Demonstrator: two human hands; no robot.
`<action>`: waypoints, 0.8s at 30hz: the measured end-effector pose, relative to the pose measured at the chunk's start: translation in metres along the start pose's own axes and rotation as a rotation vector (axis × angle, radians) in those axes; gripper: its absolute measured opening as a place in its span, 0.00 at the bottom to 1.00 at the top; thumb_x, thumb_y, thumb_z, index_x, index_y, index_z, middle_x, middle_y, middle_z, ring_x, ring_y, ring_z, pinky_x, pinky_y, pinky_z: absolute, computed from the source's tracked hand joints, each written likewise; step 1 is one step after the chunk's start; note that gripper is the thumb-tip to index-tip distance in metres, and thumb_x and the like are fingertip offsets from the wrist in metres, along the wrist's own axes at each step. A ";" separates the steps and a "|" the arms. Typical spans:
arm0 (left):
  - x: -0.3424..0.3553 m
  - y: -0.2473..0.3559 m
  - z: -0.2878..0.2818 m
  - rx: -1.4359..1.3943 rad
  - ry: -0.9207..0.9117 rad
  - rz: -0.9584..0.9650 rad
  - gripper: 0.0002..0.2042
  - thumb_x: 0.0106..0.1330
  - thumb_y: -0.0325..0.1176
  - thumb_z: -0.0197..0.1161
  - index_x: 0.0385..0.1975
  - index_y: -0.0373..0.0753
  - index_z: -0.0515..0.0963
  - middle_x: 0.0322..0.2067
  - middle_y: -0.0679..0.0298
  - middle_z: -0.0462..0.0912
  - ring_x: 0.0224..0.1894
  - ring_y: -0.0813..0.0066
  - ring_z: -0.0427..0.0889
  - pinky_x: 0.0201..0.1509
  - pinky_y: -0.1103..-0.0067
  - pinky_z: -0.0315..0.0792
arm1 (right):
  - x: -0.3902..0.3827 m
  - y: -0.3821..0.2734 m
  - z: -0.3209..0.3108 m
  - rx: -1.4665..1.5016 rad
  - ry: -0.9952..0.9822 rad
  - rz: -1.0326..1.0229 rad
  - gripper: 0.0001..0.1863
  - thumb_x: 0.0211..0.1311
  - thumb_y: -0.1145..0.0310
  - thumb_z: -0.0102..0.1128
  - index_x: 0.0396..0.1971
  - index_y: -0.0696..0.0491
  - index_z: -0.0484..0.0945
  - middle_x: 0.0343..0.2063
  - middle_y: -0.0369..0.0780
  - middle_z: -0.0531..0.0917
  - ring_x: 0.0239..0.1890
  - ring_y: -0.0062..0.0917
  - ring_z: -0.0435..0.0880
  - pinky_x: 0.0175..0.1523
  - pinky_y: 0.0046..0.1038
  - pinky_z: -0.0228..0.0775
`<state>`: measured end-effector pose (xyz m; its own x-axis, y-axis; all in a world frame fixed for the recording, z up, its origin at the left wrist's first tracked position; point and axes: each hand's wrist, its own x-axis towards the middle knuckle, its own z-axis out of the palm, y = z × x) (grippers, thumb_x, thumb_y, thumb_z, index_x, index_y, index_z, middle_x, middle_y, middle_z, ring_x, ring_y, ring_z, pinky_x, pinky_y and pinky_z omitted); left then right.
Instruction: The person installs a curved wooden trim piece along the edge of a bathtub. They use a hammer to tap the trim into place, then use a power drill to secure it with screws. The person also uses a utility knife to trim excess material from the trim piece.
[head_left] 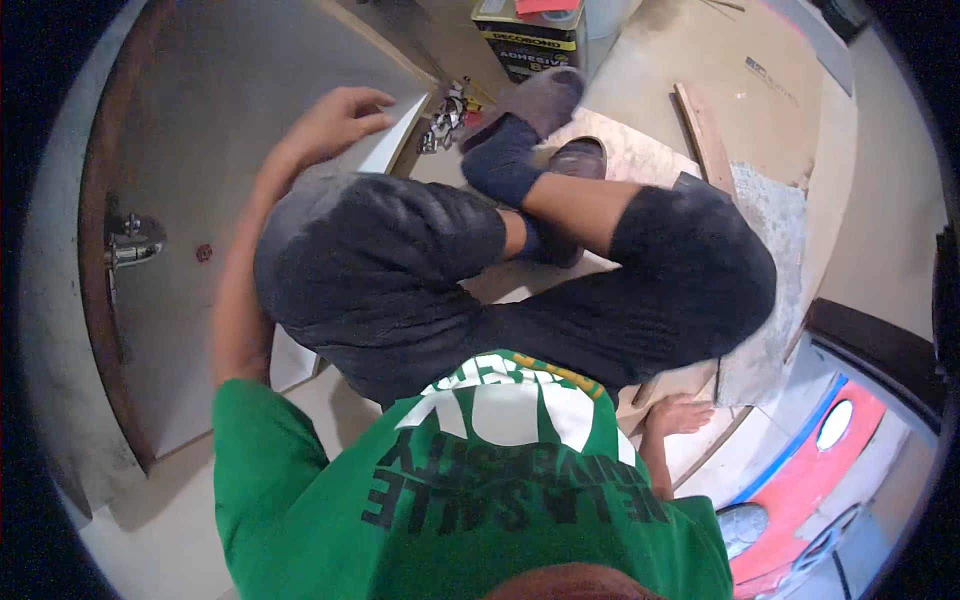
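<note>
My left hand (345,122) is raised beside my bent left knee, over the edge of a white panel (392,138). Its fingers are loosely bent with the thumb apart, and no object shows in them. Whether they touch the panel, I cannot tell. My right hand (684,414) lies flat at my right side with fingers stretched out, resting on wooden boards (712,440) on the floor. My legs are crossed in dark trousers, between the two hands. Past the left hand lies a small heap of metal fittings (445,122).
A large open cabinet frame (112,330) fills the left, with a chrome tap (138,243) and a red valve knob (204,253) inside. A black-and-yellow tin (530,45) stands ahead. Cardboard (760,90) and a wood strip (706,140) lie front right. A red-and-blue object (810,470) sits behind right.
</note>
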<state>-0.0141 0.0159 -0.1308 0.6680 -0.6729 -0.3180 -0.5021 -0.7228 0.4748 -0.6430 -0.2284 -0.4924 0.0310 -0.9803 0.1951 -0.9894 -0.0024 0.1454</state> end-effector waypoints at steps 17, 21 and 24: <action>0.176 -0.001 0.230 0.199 -0.083 0.253 0.13 0.60 0.35 0.61 0.39 0.31 0.79 0.34 0.53 0.84 0.37 0.65 0.83 0.42 0.71 0.74 | -0.031 0.011 0.008 0.156 -0.014 0.102 0.35 0.63 0.55 0.48 0.65 0.59 0.54 0.65 0.51 0.58 0.69 0.46 0.51 0.70 0.48 0.38; 0.136 0.002 0.210 0.102 -0.118 0.115 0.12 0.60 0.34 0.61 0.35 0.31 0.81 0.29 0.54 0.84 0.31 0.66 0.83 0.38 0.74 0.73 | 0.001 0.006 0.012 0.671 -0.136 0.079 0.36 0.62 0.55 0.49 0.65 0.60 0.55 0.65 0.51 0.59 0.69 0.46 0.51 0.71 0.48 0.37; 0.141 0.079 0.191 0.058 -0.240 0.006 0.12 0.60 0.34 0.62 0.27 0.29 0.80 0.22 0.57 0.82 0.26 0.77 0.78 0.32 0.77 0.70 | 0.012 0.002 -0.009 0.487 -0.169 0.114 0.36 0.61 0.57 0.50 0.65 0.61 0.55 0.65 0.52 0.58 0.69 0.47 0.50 0.71 0.48 0.35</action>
<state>-0.0650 -0.1661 -0.2952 0.5186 -0.6906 -0.5041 -0.5411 -0.7216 0.4319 -0.6432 -0.2386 -0.4813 -0.0642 -0.9978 0.0184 -0.9378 0.0541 -0.3428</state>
